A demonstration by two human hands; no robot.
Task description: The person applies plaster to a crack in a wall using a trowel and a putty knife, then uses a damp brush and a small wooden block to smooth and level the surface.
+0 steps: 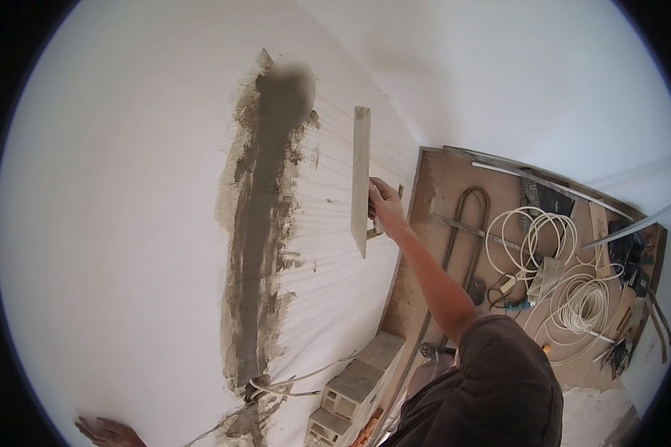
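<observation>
My right hand (386, 205) is closed round the handle of a flat rectangular plastering trowel (361, 179). The trowel's long blade stands nearly upright, to the right of a tall strip of wet grey mortar (265, 179) on the white wall (127, 194). Rough smears edge that strip on both sides. At the lower left, my left hand (110, 432) is spread against the wall with nothing in it; part of it is cut off by the frame edge. Pale cables (294, 391) stick out of the wall near the strip's lower end.
Grey hollow blocks (365, 372) are stacked along the wall's foot. On the floor at the right lie coiled white cables (583, 304), a bent dark metal rod (455, 246), and black bags (625, 249). A white bar (499, 170) runs along the far wall's base.
</observation>
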